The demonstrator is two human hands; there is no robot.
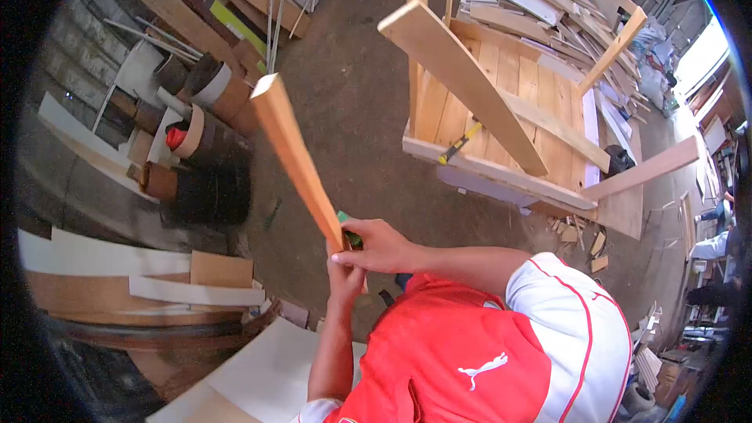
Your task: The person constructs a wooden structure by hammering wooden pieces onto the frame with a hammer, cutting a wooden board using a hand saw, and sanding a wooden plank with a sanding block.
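Observation:
A long square wooden post (291,145) rises at a slant in front of my body. My left hand (345,276) is closed around it near its lower end. Just above and to the right, my right hand (381,246) is closed on a small green and dark object (350,236), pressed against the post's side. The fingers partly cover that object, so its kind is unclear. The two hands touch or nearly touch each other.
A wooden table-like frame (501,168) with upright legs stands at the right, with a loose board (470,82) across it and a yellow-black hammer (460,143). Scrap boards (533,0) lie behind. Dark drums (207,192) and panels (188,290) stand at the left.

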